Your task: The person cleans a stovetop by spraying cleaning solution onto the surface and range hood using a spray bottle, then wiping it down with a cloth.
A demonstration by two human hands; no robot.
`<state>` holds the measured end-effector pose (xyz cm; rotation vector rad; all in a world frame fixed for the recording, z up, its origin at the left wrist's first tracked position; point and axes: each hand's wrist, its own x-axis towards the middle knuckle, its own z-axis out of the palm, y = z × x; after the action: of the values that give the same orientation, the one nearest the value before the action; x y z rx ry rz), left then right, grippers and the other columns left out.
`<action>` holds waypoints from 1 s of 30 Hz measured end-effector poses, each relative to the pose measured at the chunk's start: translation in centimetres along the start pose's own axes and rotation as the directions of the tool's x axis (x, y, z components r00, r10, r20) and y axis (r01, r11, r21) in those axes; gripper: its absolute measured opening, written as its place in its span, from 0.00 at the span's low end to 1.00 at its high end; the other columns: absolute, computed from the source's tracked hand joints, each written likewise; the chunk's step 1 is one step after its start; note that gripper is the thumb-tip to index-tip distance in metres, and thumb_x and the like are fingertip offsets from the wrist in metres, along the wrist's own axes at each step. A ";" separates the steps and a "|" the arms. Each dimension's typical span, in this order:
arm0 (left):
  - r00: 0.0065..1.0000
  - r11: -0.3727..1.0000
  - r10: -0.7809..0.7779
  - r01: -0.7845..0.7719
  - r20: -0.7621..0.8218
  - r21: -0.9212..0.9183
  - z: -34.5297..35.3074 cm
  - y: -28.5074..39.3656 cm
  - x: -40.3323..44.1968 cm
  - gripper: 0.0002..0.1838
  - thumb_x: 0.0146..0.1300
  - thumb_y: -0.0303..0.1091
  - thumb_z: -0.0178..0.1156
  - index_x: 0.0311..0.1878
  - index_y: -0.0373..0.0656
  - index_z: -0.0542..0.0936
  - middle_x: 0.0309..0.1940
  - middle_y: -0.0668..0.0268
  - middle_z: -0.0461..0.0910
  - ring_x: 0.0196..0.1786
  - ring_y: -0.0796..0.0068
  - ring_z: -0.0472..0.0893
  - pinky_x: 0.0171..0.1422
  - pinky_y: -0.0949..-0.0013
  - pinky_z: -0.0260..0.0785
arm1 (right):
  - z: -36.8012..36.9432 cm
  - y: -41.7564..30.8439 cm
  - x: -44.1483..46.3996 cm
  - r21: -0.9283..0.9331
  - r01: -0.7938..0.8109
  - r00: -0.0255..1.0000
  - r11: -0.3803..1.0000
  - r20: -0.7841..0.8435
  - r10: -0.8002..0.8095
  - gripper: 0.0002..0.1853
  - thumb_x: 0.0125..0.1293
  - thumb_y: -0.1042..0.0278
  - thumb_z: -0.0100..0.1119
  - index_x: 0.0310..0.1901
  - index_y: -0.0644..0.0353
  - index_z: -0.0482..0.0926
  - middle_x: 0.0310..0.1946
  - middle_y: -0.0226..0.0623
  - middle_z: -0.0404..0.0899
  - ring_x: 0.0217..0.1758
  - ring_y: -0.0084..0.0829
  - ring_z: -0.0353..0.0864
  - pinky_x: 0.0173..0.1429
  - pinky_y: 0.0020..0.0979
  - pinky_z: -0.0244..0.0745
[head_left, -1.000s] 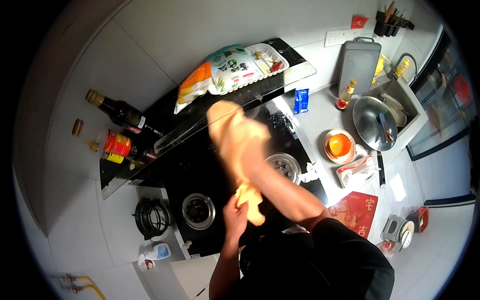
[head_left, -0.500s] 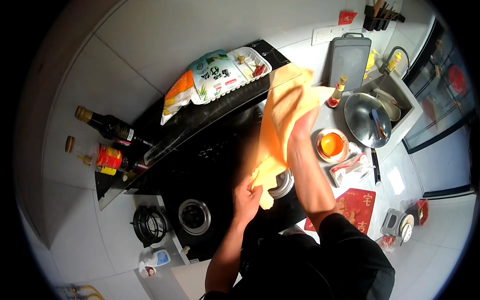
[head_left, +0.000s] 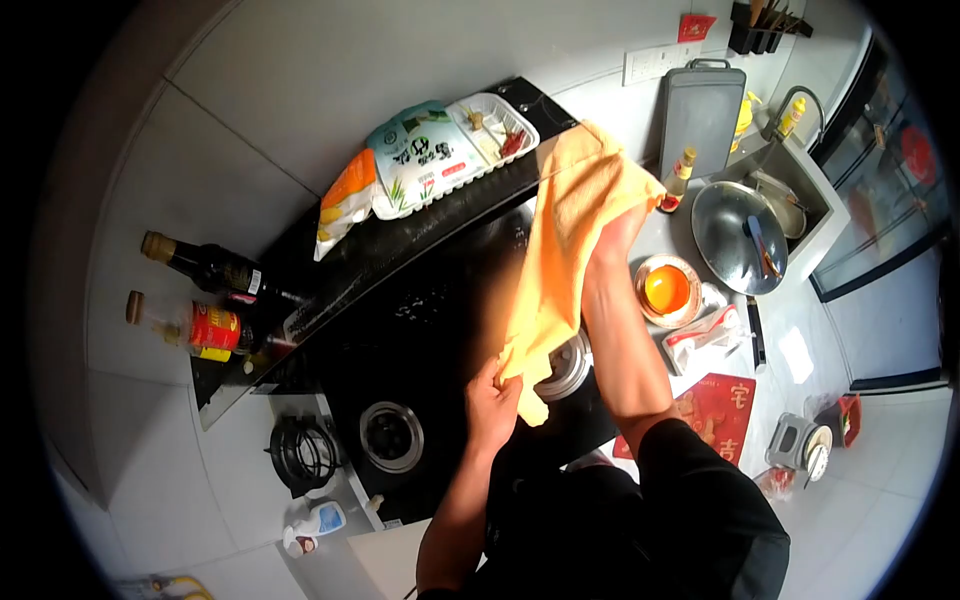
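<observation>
A yellow-orange cloth (head_left: 565, 230) stretches between my hands over the black cooktop (head_left: 400, 330). My left hand (head_left: 492, 405) is closed on its lower end, left of the right-hand burner (head_left: 568, 368). My right hand (head_left: 618, 238) is under and against the upper part of the cloth, near the right end of the raised black ledge (head_left: 430, 235); its fingers are hidden by the fabric. The cloth's top edge lies over the end of that ledge. Another burner (head_left: 391, 437) shows at the lower left, without a grate.
The ledge bears a food bag (head_left: 425, 160), a white tray (head_left: 512, 112) and dark bottles (head_left: 215, 268). On the right counter are a glass bottle (head_left: 677, 182), an orange bowl (head_left: 667, 290), a wok lid (head_left: 738, 240), a knife (head_left: 756, 335) and a red mat (head_left: 715, 415). A sink (head_left: 815, 200) lies beyond.
My right hand and the cloth's upper part have moved right from over the cooktop to the ledge's right end. The cloth is now spread longer, its lower end still in my left hand.
</observation>
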<state>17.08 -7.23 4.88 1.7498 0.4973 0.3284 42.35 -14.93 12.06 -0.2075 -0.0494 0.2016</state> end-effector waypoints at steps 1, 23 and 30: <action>1.000 0.999 0.003 -0.003 -0.007 -0.034 0.4 0.9 0.3 0.08 0.69 0.20 0.60 0.49 0.34 0.82 0.31 0.79 0.75 0.32 0.92 0.67 0.34 0.80 0.60 | 0.6 0.9 -0.2 -0.021 0.132 0.990 0.991 -0.053 -0.133 0.26 0.81 0.47 0.43 0.65 0.58 0.76 0.62 0.37 0.80 0.66 0.36 0.78 0.74 0.38 0.70; 0.999 0.996 -0.029 0.031 -0.027 0.082 -1.2 -3.1 -1.8 0.09 0.69 0.21 0.61 0.51 0.33 0.82 0.35 0.75 0.80 0.37 0.89 0.72 0.41 0.78 0.67 | -2.9 11.7 -3.6 0.231 -0.104 0.995 0.967 0.029 0.100 0.23 0.81 0.51 0.53 0.69 0.54 0.72 0.63 0.33 0.78 0.68 0.29 0.76 0.76 0.32 0.69; 0.981 0.991 -0.131 0.127 -0.145 -0.036 -2.1 -3.9 -2.8 0.17 0.70 0.21 0.61 0.60 0.34 0.82 0.43 0.70 0.86 0.43 0.87 0.79 0.47 0.77 0.73 | -0.3 3.8 -2.3 0.037 -0.079 0.988 0.996 0.134 0.074 0.22 0.81 0.42 0.47 0.58 0.52 0.77 0.51 0.31 0.80 0.58 0.32 0.80 0.65 0.40 0.78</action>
<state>13.01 -6.11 1.75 1.6656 0.7063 0.3723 39.35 -11.81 10.93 -0.1539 -0.1690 0.2928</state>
